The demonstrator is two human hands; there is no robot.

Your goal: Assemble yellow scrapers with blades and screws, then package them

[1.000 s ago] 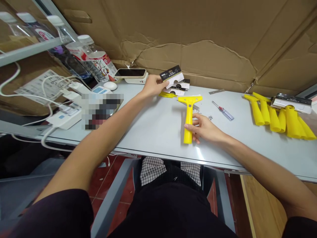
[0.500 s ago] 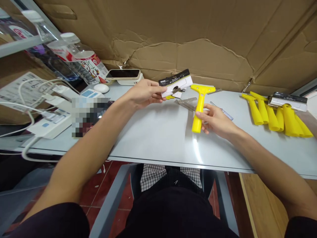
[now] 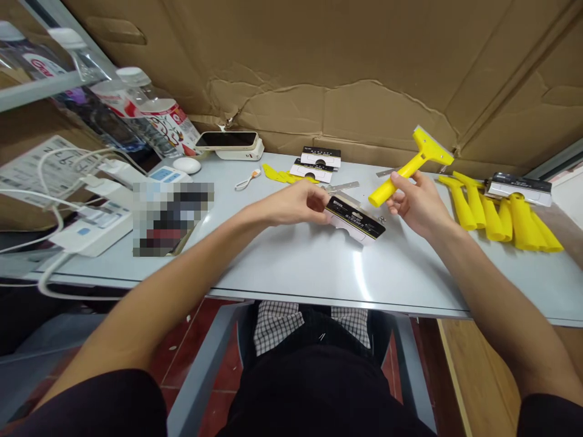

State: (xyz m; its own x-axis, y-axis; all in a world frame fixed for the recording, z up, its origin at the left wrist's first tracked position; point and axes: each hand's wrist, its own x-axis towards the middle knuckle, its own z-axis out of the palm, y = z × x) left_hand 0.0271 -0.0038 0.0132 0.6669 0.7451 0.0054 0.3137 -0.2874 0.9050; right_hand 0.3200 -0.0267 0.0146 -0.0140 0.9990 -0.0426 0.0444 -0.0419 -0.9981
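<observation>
My left hand [image 3: 300,203] pinches the corner of a black-and-white cardboard packaging card [image 3: 357,221], held tilted over the middle of the table. Between the fingers of my right hand [image 3: 416,203] is a yellow scraper [image 3: 416,164], raised with its wide blade end up and to the right. Behind my left hand lie two more black-and-white cards [image 3: 321,156] and several flat yellow pieces [image 3: 277,175]. A metal blade strip [image 3: 344,186] rests on the table just beyond the held card. Small metal screws [image 3: 382,219] lie near the scraper handle.
Several yellow scraper handles [image 3: 485,218] lie in a row at the right, with a stack of cards [image 3: 519,189] behind. On the left are a power strip [image 3: 98,224], a phone [image 3: 228,141], a white mouse [image 3: 186,165] and bottles [image 3: 168,124]. Cardboard [image 3: 341,48] lines the back.
My left hand has brought a card from the back toward the front and right. My right hand has lifted the scraper up and to the right, turning its head to the right.
</observation>
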